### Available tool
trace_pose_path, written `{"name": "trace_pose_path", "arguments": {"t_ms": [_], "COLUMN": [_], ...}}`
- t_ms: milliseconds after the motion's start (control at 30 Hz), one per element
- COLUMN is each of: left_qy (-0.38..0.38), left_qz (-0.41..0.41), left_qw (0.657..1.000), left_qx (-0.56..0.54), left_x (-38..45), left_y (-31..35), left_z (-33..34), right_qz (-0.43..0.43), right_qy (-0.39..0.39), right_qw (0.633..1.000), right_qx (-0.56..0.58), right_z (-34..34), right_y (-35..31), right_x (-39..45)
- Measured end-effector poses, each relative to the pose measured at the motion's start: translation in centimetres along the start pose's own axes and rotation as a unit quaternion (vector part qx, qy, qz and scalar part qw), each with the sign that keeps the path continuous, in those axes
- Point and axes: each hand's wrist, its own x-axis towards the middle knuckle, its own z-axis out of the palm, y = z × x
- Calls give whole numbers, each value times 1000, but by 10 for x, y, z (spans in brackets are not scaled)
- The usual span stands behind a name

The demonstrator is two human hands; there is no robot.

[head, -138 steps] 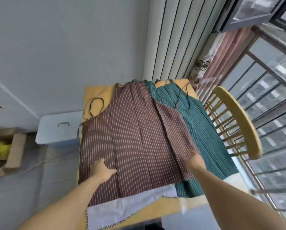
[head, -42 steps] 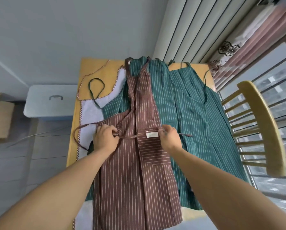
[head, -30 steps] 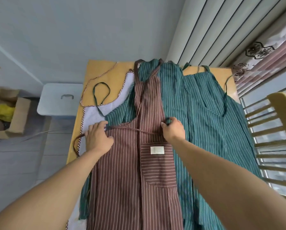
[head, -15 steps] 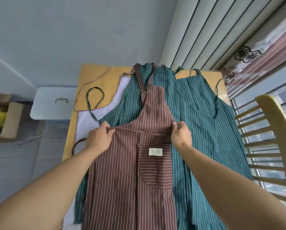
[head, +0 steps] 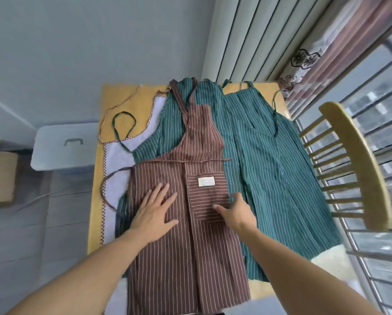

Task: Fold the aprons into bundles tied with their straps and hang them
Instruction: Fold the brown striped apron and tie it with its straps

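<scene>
A brown striped apron (head: 197, 142), folded into a long narrow strip, lies on top of the pile on the wooden table (head: 122, 96). Its waist strap (head: 199, 160) lies straight across it just above the pocket with a white label (head: 205, 181). My left hand (head: 155, 210) rests flat with spread fingers on the apron's left half. My right hand (head: 237, 212) sits at the pocket's right edge, thumb out, fingers relaxed. Two green striped aprons (head: 270, 169) lie underneath and to the right. A white apron with checked trim (head: 117, 160) lies at the left.
A wooden chair (head: 358, 164) stands close at the table's right, with window bars behind it. A grey lidded box (head: 63, 146) sits on the floor left of the table, and a cardboard box (head: 2, 176) further left. Curtains hang behind the table.
Both hands have let go of the brown strap, which now lies across the apron. They have moved down toward me; the left one now lies flat on the fabric.
</scene>
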Motion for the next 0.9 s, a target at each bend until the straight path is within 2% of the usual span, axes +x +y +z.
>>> {"name": "trace_pose_path", "arguments": {"t_ms": [67, 200, 333, 433, 533, 667, 800, 900], "left_qy": [-41, -48, -61, -76, -81, -65, -37, -28], "left_qz": [-3, -68, -68, -66, -59, -81, -111, -134], "left_qw": [999, 996, 995, 995, 994, 989, 980, 970], "left_qx": [16, -26, -26, -25, -44, -102, -158, -202], "left_x": [-16, -39, -68, -78, -81, -79, -72, -65], "left_y": [12, 14, 6, 3, 3, 9, 11, 9], "left_z": [17, 38, 50, 50, 47, 35, 22, 11], "right_qz": [17, 43, 85, 97, 48, -63, -172, -164], "right_qy": [-22, 26, -32, -63, -69, -96, -107, -117], "right_qw": [1000, 998, 996, 991, 986, 952, 951, 972], "right_qx": [7, 31, 19, 66, 146, 285, 233, 124], "right_z": [13, 24, 30, 35, 34, 27, 42, 57], "right_y": [17, 44, 60, 66, 64, 45, 14, -3], "right_x": [-23, -55, -85, -99, -112, -137, -154, -159]}}
